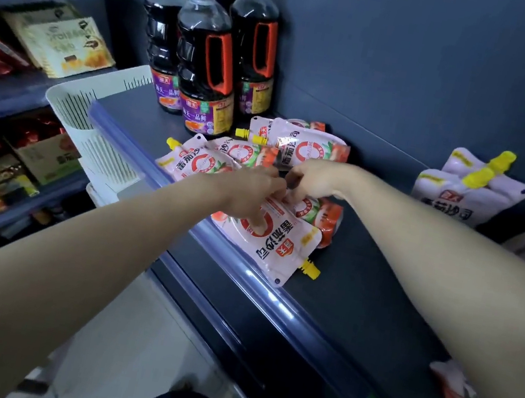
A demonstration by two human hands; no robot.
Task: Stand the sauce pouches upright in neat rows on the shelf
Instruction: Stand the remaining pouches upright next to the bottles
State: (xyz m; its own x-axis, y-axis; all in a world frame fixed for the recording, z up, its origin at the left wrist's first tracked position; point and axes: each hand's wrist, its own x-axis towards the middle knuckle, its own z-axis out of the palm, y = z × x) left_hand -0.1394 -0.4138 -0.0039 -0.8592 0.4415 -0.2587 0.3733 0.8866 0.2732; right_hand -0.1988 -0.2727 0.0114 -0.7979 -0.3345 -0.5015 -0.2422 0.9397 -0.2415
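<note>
Both my arms reach out over the dark shelf [359, 295], and my hands meet above a loose heap of sauce pouches [260, 160] lying flat. My left hand [251, 193] is palm down, its fingers curled and pressing onto the nearest pouch [270, 245], which lies flat just under and in front of it by the shelf's front edge, its yellow spout [310, 269] pointing toward my right. Whether those fingers actually pinch the pouch I cannot tell. My right hand [309, 179] sits just beside my left, nearly touching it, fingers bent inward over the middle of the heap; its grip is hidden from me too.

Beyond my hands, more pouches lie overlapping toward the back wall. Farther past them, to my left, four dark soy sauce bottles [207, 61] stand upright. Well off to the right of my right hand, two pouches [463, 194] lean against the back wall, spouts up. Under my right forearm another pouch [455, 387] lies flat. A white slotted basket [93, 122] sits left of my left arm.
</note>
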